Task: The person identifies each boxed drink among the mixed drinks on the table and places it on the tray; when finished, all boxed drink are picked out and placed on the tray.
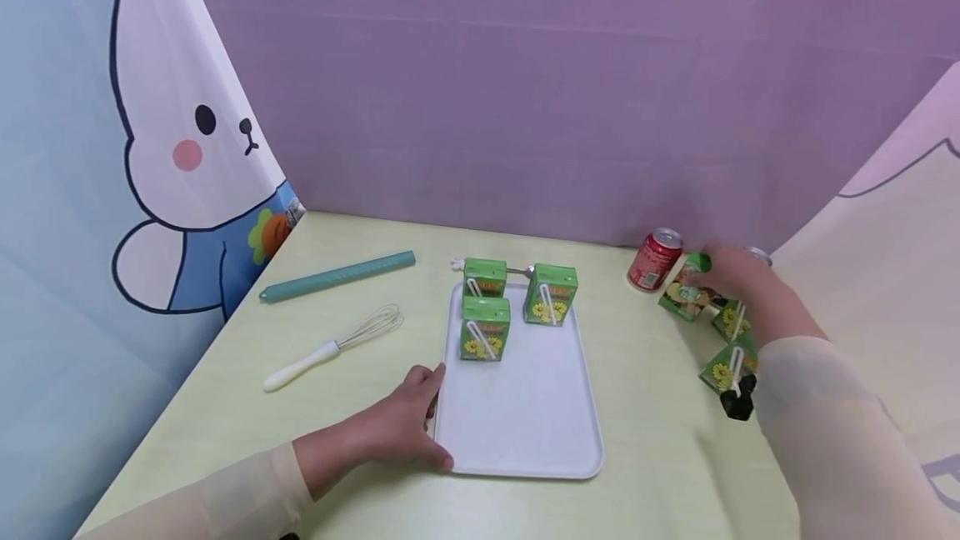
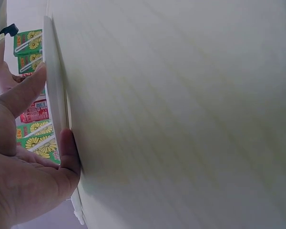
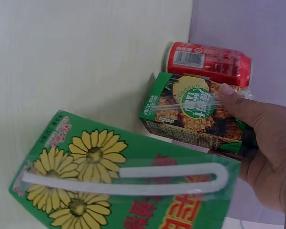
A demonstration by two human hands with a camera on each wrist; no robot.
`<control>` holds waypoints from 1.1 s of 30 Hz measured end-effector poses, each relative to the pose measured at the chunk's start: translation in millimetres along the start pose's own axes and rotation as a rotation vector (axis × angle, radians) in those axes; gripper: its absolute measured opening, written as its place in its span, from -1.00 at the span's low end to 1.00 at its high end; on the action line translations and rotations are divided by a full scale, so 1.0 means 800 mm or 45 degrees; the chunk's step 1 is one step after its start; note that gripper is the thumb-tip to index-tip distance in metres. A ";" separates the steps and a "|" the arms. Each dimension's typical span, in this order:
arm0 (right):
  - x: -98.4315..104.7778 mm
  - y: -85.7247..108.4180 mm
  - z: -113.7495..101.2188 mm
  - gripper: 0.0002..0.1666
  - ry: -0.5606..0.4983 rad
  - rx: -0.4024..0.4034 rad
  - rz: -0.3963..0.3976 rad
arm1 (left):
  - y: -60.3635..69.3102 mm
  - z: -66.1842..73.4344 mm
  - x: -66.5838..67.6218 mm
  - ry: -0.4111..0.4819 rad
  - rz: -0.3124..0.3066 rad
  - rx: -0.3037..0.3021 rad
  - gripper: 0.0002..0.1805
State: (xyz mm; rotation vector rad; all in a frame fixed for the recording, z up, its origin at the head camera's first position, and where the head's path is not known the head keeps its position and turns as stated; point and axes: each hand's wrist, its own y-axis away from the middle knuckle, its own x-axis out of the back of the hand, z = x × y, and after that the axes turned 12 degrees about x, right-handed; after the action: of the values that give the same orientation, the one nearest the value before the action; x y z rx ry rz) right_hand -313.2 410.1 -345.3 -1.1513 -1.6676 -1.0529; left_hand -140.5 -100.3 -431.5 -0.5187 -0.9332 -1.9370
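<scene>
My right hand [image 1: 738,273] grips a green juice carton [image 3: 190,107] with pineapples printed on it, thumb on its near face. Beside that carton stands a red drink can [image 1: 655,260]. Closer to the right wrist are two more green cartons, one with yellow flowers and a white straw [image 3: 176,179] large in the right wrist view. My left hand [image 1: 401,423] holds the left rim of a white tray [image 1: 525,423], thumb near the lower corner and fingers further up the edge. Three green juice cartons [image 1: 483,336] stand at the tray's far end.
Left of the tray lie a whisk [image 1: 333,348] with a white handle and a teal stick [image 1: 337,276]. Behind the cartons, a thin metal utensil [image 1: 517,271] is partly hidden. Another can [image 1: 760,255] shows only its top behind my right hand. Purple cloth [image 1: 525,107] hangs behind the table.
</scene>
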 end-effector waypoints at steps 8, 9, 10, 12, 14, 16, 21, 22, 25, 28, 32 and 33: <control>0.014 0.015 -0.022 -0.14 0.076 0.078 0.059 | 0.001 0.000 0.000 -0.004 0.005 0.001 0.44; 0.015 0.018 -0.026 -0.13 0.078 0.085 0.065 | 0.001 0.000 0.000 -0.007 0.009 -0.001 0.43; 0.017 0.021 -0.031 -0.11 0.084 0.097 0.073 | 0.001 0.000 0.000 -0.009 0.012 -0.003 0.43; 0.020 0.028 -0.042 -0.10 0.087 0.106 0.091 | 0.001 0.000 0.000 -0.014 0.020 -0.009 0.43; 0.022 0.036 -0.054 -0.12 0.097 0.126 0.116 | 0.001 0.000 0.000 -0.009 0.020 -0.012 0.43; 0.023 0.046 -0.068 -0.17 0.102 0.158 0.144 | 0.001 0.000 0.000 -0.006 0.022 -0.012 0.43; 0.021 0.067 -0.101 -0.31 0.161 0.240 0.213 | 0.000 -0.001 0.000 -0.003 0.019 -0.014 0.43; 0.020 0.071 -0.107 -0.30 0.178 0.252 0.217 | 0.000 -0.001 0.000 -0.003 0.019 -0.014 0.43; 0.018 0.082 -0.127 -0.21 0.226 0.283 0.212 | 0.000 -0.002 -0.001 -0.001 0.021 -0.019 0.44; 0.014 0.091 -0.146 -0.12 0.226 0.315 0.191 | -0.001 -0.003 -0.001 0.000 0.028 -0.026 0.43; 0.006 0.100 -0.168 -0.19 0.196 0.375 0.178 | -0.002 -0.003 -0.001 0.004 0.031 -0.036 0.43; 0.003 0.102 -0.173 -0.24 0.192 0.397 0.180 | -0.002 -0.003 -0.001 0.004 0.030 -0.038 0.44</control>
State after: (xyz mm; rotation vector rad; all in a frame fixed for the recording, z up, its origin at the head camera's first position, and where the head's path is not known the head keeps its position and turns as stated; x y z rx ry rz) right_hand -212.3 299.3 -286.9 -0.9460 -1.5421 -0.7408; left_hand -141.2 -101.5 -434.5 -0.5419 -0.8933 -1.9326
